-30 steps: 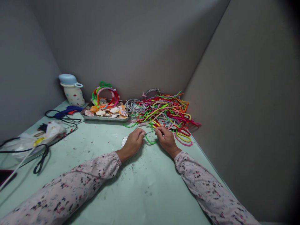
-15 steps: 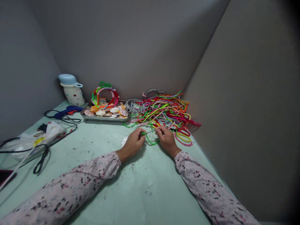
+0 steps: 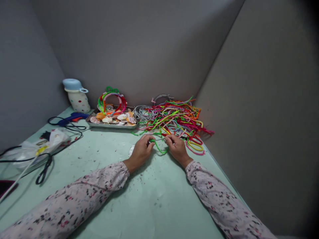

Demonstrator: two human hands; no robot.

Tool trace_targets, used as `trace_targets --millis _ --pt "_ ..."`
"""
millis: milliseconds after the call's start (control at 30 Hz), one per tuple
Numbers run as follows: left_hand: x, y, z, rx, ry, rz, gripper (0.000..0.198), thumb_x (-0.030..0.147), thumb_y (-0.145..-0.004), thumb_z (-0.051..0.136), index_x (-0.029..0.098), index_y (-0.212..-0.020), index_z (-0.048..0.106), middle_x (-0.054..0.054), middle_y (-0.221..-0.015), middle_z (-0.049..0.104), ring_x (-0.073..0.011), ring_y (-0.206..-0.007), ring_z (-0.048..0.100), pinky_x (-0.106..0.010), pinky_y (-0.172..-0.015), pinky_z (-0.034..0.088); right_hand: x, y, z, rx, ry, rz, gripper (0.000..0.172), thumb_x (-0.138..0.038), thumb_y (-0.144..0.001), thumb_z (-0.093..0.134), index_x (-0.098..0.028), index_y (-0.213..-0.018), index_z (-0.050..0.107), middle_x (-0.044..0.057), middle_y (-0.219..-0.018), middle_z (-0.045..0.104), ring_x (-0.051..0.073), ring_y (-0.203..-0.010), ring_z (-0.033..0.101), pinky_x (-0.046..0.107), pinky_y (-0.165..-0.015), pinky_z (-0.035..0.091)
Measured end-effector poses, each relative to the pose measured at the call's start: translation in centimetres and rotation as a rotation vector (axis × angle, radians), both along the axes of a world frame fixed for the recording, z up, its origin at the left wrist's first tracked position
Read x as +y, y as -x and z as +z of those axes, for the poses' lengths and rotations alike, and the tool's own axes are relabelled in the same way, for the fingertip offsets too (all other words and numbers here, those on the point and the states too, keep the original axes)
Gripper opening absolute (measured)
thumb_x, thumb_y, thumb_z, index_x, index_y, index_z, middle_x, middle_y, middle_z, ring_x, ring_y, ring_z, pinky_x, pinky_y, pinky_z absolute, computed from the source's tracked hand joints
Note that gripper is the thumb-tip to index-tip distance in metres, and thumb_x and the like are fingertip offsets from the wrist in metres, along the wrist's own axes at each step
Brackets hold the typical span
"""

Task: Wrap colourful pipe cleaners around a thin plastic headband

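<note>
My left hand [image 3: 141, 151] is closed, its thumb and fingers pinching a green pipe cleaner [image 3: 158, 148] against a thin grey strip [image 3: 159, 139]. The strip spans the short gap to my right hand [image 3: 178, 151], whose closed fingers grip its other side. From my left fingertips the pipe cleaner hangs in a loose curve below the strip, its lower end near my right hand. My fingers hide the exact join. Just beyond both hands lies a heap of colourful pipe cleaners [image 3: 171, 116]. A small white item [image 3: 131, 150] sits partly behind my left wrist.
A metal tray [image 3: 113, 126] of seashells holds several fuzzy wrapped hoops [image 3: 124, 103]. Grey bands [image 3: 143, 112] lie beside it. At left are a blue-lidded bottle [image 3: 77, 99], a blue tool [image 3: 72, 117], black cables [image 3: 46, 172] and a plastic bag [image 3: 53, 141]. Walls border the table.
My left hand has shifted very slightly up, and its fingers have moved a little over the green pipe cleaner. My right hand stays nearly in place.
</note>
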State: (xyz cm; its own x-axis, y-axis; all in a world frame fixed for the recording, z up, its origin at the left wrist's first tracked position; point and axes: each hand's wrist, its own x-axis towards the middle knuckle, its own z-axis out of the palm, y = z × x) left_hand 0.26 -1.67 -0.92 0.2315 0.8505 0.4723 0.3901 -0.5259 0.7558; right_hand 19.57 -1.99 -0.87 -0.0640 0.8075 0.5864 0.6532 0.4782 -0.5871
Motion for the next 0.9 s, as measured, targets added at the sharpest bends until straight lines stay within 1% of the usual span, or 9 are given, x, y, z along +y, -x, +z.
trace_targets --millis 333,500,900 --pt "0.07 0.09 -0.06 -0.033 -0.002 -0.013 0.014 0.019 -0.085 0.053 0.020 -0.095 0.061 -0.003 -0.092 0.059 -0.0136 -0.078 0.054 -0.024 -0.068 0.043 -0.10 0.03 0.09 0.006 0.006 0.015 0.022 -0.033 -0.091 0.049 -0.019 -0.081 0.062 0.000 -0.071 0.061 0.013 -0.064 0.055 0.024 -0.062 0.040" --pt "0.13 0.07 -0.21 -0.053 -0.010 -0.009 0.014 0.021 -0.085 0.054 0.020 -0.096 0.062 -0.002 -0.090 0.058 -0.0136 -0.077 0.054 -0.024 -0.067 0.044 -0.15 0.01 0.12 0.019 0.037 0.017 0.022 -0.034 -0.091 0.049 -0.020 -0.082 0.063 -0.001 -0.070 0.062 0.013 -0.063 0.056 0.023 -0.061 0.041" --pt "-0.15 0.12 0.08 -0.072 0.003 -0.024 0.014 0.024 -0.086 0.053 0.020 -0.097 0.061 -0.003 -0.092 0.059 -0.0144 -0.079 0.055 -0.025 -0.069 0.045 -0.18 0.02 0.15 0.042 0.056 0.036 0.025 -0.037 -0.091 0.047 -0.020 -0.082 0.063 0.000 -0.069 0.061 0.014 -0.063 0.055 0.024 -0.062 0.042"
